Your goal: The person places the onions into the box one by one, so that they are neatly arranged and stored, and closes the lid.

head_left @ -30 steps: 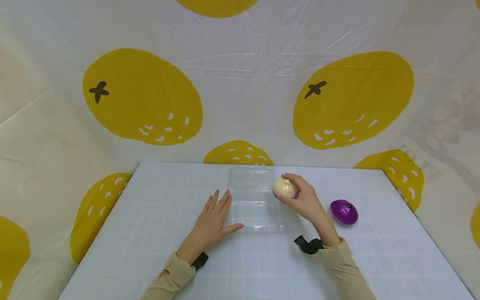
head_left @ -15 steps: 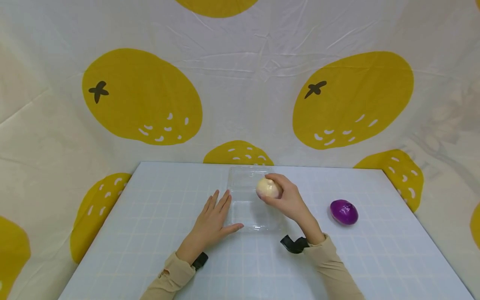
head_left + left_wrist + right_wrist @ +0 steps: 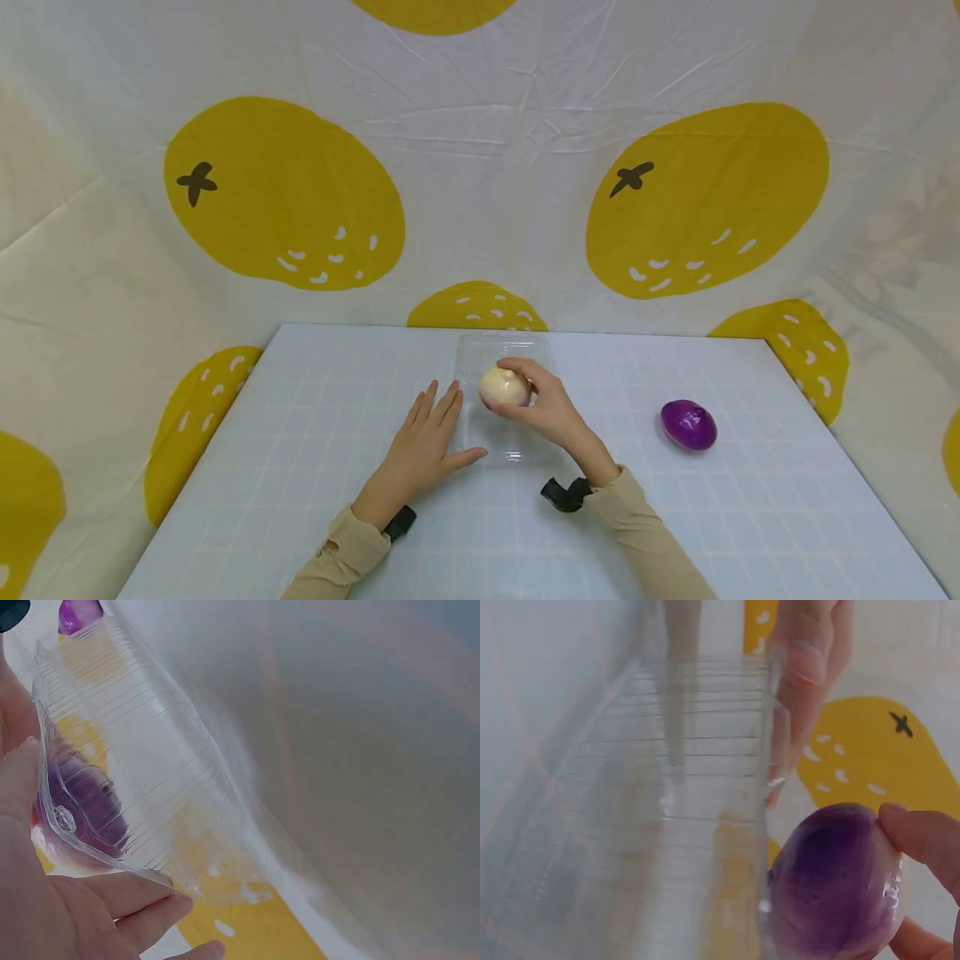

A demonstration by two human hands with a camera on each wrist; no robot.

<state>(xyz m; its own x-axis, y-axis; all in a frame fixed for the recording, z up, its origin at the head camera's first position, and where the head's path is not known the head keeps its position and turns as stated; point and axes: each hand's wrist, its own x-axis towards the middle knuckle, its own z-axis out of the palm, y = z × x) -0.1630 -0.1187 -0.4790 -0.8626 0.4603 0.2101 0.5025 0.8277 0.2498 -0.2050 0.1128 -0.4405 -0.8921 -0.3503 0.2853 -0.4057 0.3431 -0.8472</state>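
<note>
In the head view my right hand (image 3: 551, 410) grips a glossy, turnip-like bulb (image 3: 502, 386), cream above and purple below, between thumb and fingers. It is over the clear plastic container (image 3: 480, 433); the right wrist view shows the bulb (image 3: 832, 877) beside the container's rim, above its inside. Fingers spread, my left hand (image 3: 420, 446) touches the container's left side and front corner. Through the clear wall in the left wrist view, the bulb's purple underside (image 3: 82, 810) shows.
A shiny purple onion-like bulb (image 3: 688, 425) lies on the pale gridded table (image 3: 750, 517) to the right. Behind the table's far edge hangs a white cloth (image 3: 495, 192) with large yellow fruit prints.
My right hand has carried the cream-and-purple bulb leftward, from the container's right side to over it, and slightly lower at the end. The left hand has stayed put.
</note>
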